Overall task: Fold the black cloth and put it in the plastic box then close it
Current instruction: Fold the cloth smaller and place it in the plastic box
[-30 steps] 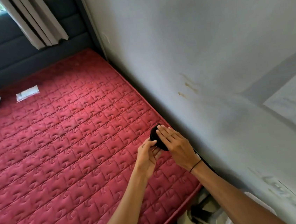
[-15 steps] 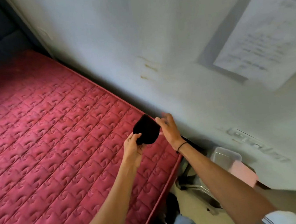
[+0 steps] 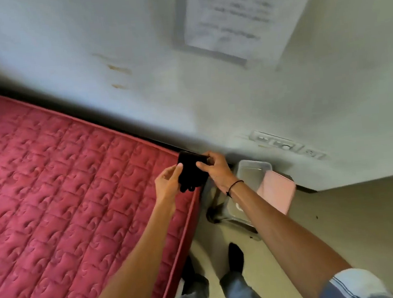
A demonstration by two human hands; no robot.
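Observation:
A small folded black cloth (image 3: 190, 171) hangs in the air above the far corner of the red mattress (image 3: 56, 187). My left hand (image 3: 169, 184) grips its left edge and my right hand (image 3: 213, 169) pinches its upper right edge. To the right, on the floor by the wall, stands a clear plastic box (image 3: 253, 172) with its top open. A pink lid (image 3: 277, 192) leans against the box's right side. My right forearm crosses in front of the box's near part.
The white wall (image 3: 131, 46) runs along the mattress's far edge, with a paper sheet (image 3: 236, 11) stuck on it. A metal frame (image 3: 229, 215) sits on the floor under the box. My legs and a dark sock (image 3: 236, 256) show at the bottom.
The view has swung right and down, bringing the box and lid into sight. Both hands lifted the cloth off the mattress and moved it to the right, towards the mattress corner.

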